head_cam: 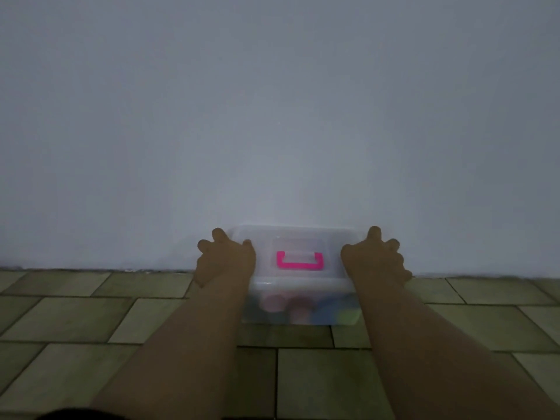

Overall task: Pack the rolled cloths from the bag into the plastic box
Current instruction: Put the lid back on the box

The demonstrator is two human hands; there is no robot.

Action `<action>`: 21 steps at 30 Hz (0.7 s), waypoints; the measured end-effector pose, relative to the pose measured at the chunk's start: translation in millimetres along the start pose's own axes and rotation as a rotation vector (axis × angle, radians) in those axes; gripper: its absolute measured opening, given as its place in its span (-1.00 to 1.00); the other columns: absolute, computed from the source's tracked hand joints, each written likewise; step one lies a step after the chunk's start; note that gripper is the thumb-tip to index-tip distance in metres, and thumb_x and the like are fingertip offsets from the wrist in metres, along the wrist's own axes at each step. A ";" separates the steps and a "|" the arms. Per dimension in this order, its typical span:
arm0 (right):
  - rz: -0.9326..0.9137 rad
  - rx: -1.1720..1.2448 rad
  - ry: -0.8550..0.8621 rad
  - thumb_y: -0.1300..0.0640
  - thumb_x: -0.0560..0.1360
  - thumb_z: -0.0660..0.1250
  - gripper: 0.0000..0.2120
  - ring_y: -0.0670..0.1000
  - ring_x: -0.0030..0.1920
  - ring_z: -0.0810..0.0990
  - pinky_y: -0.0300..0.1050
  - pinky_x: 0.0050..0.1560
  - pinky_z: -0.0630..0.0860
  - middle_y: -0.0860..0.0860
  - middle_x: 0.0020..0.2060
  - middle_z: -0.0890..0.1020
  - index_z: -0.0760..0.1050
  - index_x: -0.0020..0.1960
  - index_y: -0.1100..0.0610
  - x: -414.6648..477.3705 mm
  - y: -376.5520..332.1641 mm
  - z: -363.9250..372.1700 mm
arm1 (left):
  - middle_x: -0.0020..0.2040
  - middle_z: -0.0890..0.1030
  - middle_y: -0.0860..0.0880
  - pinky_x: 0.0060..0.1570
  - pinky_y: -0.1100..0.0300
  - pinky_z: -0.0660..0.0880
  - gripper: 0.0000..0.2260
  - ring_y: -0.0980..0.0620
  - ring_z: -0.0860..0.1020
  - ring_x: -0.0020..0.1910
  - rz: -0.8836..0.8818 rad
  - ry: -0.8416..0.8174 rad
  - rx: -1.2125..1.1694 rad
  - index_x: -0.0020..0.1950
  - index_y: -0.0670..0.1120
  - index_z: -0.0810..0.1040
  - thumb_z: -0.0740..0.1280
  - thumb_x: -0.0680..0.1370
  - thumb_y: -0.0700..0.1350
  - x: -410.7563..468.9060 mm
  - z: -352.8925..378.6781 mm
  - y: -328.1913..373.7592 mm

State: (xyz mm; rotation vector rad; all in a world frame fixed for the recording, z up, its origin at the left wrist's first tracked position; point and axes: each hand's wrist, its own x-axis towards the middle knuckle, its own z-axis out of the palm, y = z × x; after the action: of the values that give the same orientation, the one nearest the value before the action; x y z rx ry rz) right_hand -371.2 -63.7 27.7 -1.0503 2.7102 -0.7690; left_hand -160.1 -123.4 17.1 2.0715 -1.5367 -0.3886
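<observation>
The left grip (225, 259) and the right grip (375, 257) are curled round the two ends of the plastic box (300, 285), which sits on the tiled floor (91, 313) hard against the far wall (272, 116). Its lid (265, 269) with the pink handle (299, 261) is on, and blurred rolled cloths (298, 306) in pink, blue and green show through the near side. No bag is in sight, so I'd judge the packing done, with little left but letting go.

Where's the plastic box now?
Head view, bottom centre: the plastic box sits on the tiled floor against the wall, held at its ends by the left hand and right hand.
</observation>
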 end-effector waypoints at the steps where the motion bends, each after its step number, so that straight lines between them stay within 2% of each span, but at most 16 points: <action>1: 0.021 0.003 -0.018 -0.01 0.43 0.18 -0.51 0.23 0.15 0.42 0.19 0.12 0.32 0.15 0.19 0.36 0.20 0.33 0.03 0.7 -0.7 0.1 | 0.18 0.34 -0.16 -0.01 -0.06 0.41 -0.52 -0.26 0.47 0.10 -0.006 -0.023 -0.002 0.28 -0.08 0.23 0.16 0.51 0.20 2.4 0.4 -0.6; 3: 0.069 0.022 -0.054 0.00 0.39 0.19 -0.49 0.23 0.14 0.43 0.22 0.14 0.34 0.15 0.16 0.38 0.18 0.31 0.05 4.1 -0.6 1.8 | 0.17 0.34 -0.17 0.06 -0.11 0.44 -0.50 -0.26 0.47 0.10 -0.045 -0.078 -0.038 0.28 -0.08 0.22 0.19 0.49 0.20 9.4 0.8 -0.9; 6: 0.158 0.115 -0.159 0.02 0.36 0.26 -0.44 0.22 0.11 0.47 0.16 0.17 0.40 0.17 0.13 0.43 0.19 0.29 0.15 14.4 -2.8 -1.8 | 0.18 0.44 -0.19 -0.06 0.02 0.41 -0.41 -0.20 0.48 0.08 -0.105 -0.180 -0.099 0.32 -0.18 0.17 0.27 0.49 0.16 21.9 -2.1 1.7; 8: 0.132 0.096 -0.251 0.00 0.40 0.31 -0.51 0.15 0.03 0.50 0.00 0.10 0.44 0.14 0.08 0.50 0.34 0.25 0.22 20.0 -5.5 -9.2 | 0.21 0.47 -0.18 -0.09 0.08 0.38 -0.36 -0.16 0.48 0.10 -0.095 -0.228 -0.072 0.36 -0.23 0.19 0.31 0.48 0.14 27.9 -7.1 2.3; 10: 0.082 0.018 -0.281 -0.02 0.44 0.31 -0.60 0.12 -0.06 0.47 -0.07 0.01 0.42 0.12 0.00 0.52 0.43 0.16 0.21 22.0 -7.3 -16.3 | 0.24 0.47 -0.16 -0.03 0.10 0.39 -0.40 -0.16 0.48 0.15 -0.025 -0.235 -0.011 0.38 -0.19 0.26 0.31 0.49 0.13 31.3 -9.1 2.0; 11: 0.067 -0.001 -0.275 -0.04 0.42 0.32 -0.53 0.13 -0.01 0.48 -0.05 0.05 0.43 0.13 0.03 0.50 0.40 0.23 0.18 24.5 -7.4 -17.2 | 0.25 0.47 -0.15 0.03 0.10 0.41 -0.44 -0.16 0.47 0.18 0.010 -0.235 0.022 0.39 -0.14 0.28 0.30 0.49 0.11 31.8 -9.5 3.3; 13: 0.026 -0.022 -0.246 -0.03 0.39 0.32 -0.37 0.20 0.19 0.43 0.12 0.24 0.38 0.16 0.22 0.38 0.24 0.41 0.01 27.2 -7.5 -18.0 | 0.31 0.42 -0.15 0.17 0.02 0.42 -0.48 -0.17 0.44 0.23 0.042 -0.244 0.063 0.44 -0.05 0.27 0.26 0.51 0.07 30.4 -9.9 7.0; 15: -0.069 -0.067 -0.235 0.03 0.42 0.25 -0.40 0.23 0.29 0.34 0.26 0.31 0.28 0.13 0.33 0.29 0.20 0.44 -0.15 27.6 -8.7 -17.2 | 0.37 0.36 -0.15 0.25 -0.10 0.38 -0.48 -0.18 0.40 0.27 0.065 -0.270 0.091 0.48 0.03 0.21 0.20 0.54 0.04 28.1 -9.8 9.1; 19: -0.142 -0.227 -0.235 0.05 0.44 0.13 -0.47 0.20 0.31 0.34 0.29 0.34 0.20 0.09 0.35 0.34 0.26 0.41 -0.14 30.1 -9.2 -15.0 | 0.39 0.31 -0.12 0.29 -0.20 0.27 -0.53 -0.18 0.37 0.30 0.079 -0.256 0.224 0.47 0.11 0.18 0.08 0.55 0.08 22.3 -13.1 3.7; 21: -0.154 -0.246 -0.262 0.07 0.44 0.14 -0.46 0.21 0.32 0.34 0.27 0.35 0.22 0.11 0.36 0.34 0.24 0.42 -0.09 35.1 -10.6 -13.8 | 0.38 0.30 -0.15 0.28 -0.19 0.29 -0.53 -0.20 0.38 0.29 0.079 -0.267 0.224 0.48 0.09 0.16 0.07 0.56 0.08 21.4 -13.4 4.1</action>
State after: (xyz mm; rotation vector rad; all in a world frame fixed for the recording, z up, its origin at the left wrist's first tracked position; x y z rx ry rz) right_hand -395.4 -87.9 46.9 -1.3200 2.5640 -0.2925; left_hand -149.7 -141.3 32.2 2.1873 -1.8890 -0.5002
